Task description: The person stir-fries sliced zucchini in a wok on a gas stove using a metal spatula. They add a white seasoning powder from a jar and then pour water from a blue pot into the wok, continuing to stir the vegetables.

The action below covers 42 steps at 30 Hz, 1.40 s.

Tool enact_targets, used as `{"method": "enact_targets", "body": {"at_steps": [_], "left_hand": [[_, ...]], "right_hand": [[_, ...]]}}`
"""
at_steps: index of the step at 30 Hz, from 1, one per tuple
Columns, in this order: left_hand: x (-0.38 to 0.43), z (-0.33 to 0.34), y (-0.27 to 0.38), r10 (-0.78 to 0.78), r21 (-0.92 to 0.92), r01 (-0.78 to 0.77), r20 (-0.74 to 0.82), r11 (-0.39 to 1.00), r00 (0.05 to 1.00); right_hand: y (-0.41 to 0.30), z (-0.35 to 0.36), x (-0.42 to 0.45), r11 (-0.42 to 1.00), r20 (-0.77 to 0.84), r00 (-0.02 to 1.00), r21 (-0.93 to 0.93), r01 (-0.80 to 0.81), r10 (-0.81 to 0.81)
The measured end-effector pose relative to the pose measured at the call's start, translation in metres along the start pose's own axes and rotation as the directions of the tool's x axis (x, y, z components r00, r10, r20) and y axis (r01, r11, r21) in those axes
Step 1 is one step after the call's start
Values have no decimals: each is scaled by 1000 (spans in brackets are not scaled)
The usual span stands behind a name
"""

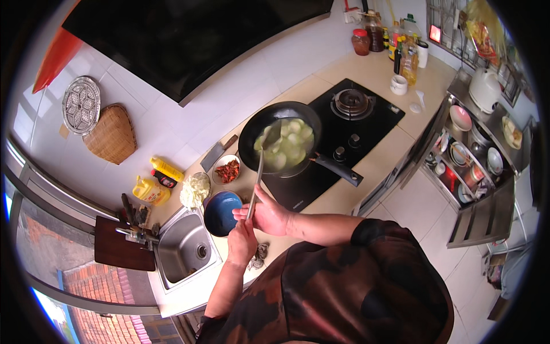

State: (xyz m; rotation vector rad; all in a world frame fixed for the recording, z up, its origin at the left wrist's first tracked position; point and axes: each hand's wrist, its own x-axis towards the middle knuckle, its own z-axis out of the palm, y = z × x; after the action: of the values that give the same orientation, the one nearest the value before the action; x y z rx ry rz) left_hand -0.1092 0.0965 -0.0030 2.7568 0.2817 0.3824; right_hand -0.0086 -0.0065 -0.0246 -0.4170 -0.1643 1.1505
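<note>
A long metal ladle or turner [259,172] reaches into a black wok [247,146] on the hob, where pale green slices [292,144] lie in liquid. Its handle end is held in my left hand [241,241]. My right hand [270,213] has its palm turned up and fingers spread, the handle crossing in front of the fingers; it does not close round it. Beside the fingers stands a blue bowl [222,211]. Past it are chopped cabbage or similar pale leaves [194,191], a bowl of chopped red pieces [227,171] and a cleaver [213,155].
A steel sink [182,251] lies left, with a dark board [122,245] and yellow bottles [151,191] near it. The wok handle [339,170] sticks out toward the front. Farther right are the second burner [352,103], sauce bottles [408,64] and an open dish cabinet [481,219].
</note>
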Motion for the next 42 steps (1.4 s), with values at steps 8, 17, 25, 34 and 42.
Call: {"method": "enact_targets", "body": {"at_steps": [8, 17, 25, 34, 42], "left_hand": [[3, -4, -12, -208, -808, 365, 301, 462, 931], [-15, 27, -19, -112, 193, 126, -81, 973, 990], [-4, 10, -22, -210, -681, 319, 241, 659, 948], [-11, -22, -31, -252, -818, 495, 434, 293, 865], [-5, -12, -36, -222, -707, 399, 333, 585, 916]], "right_hand": [[-12, -5, -10, 997, 164, 985, -53, -52, 60], [-7, -16, 6, 1000, 19, 999, 11, -29, 28], [-14, -6, -11, 994, -42, 998, -98, -56, 52], [-105, -23, -26, -838, 479, 807, -544, -37, -347], [-174, -19, 8, -947, 414, 852, -143, -287, -321]]}}
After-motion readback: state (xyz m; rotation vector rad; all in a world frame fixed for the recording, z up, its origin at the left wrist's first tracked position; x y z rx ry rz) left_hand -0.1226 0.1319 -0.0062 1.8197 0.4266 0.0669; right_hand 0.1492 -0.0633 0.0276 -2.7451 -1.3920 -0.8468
